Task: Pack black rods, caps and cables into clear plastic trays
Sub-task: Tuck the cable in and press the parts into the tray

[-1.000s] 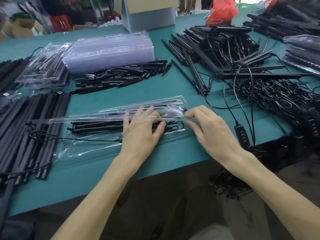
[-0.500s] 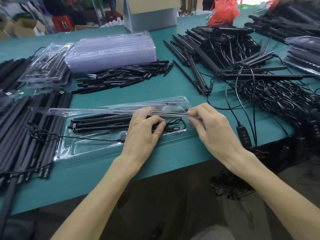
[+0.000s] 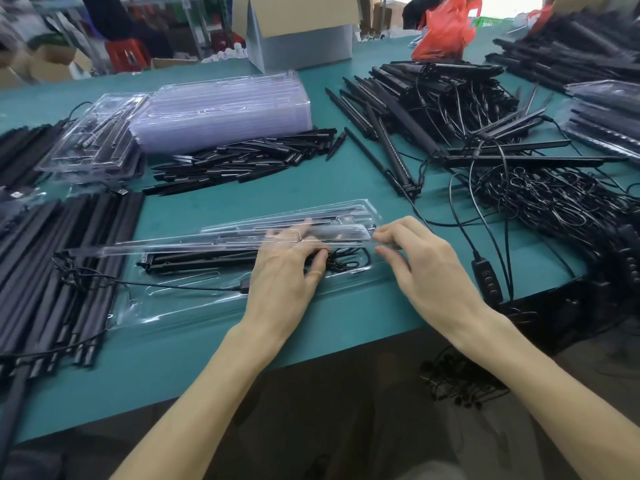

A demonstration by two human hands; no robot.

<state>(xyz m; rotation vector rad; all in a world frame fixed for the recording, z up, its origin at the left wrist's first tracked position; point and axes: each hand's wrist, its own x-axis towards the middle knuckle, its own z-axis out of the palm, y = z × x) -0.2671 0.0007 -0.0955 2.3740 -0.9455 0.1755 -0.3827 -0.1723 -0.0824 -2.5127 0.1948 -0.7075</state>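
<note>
- My left hand lies on the clear tray, which sits near the front edge of the table. My fingers are stretched out and grip nothing. They press down on the black rods and the coiled cable inside the tray.
- My right hand pinches the right end of the tray's lid between thumb and fingers. The lid is tilted up over the rods, and my left fingers are under it.
- A thin wire with a plug lies across the front part of the tray.
- Just left of the tray is a row of long rods.
- To the right is a big tangle of cables.
- Behind the tray is a heap of short black caps, and behind that a stack of empty trays.
- Far back stand a cardboard box and a red bag.
</note>
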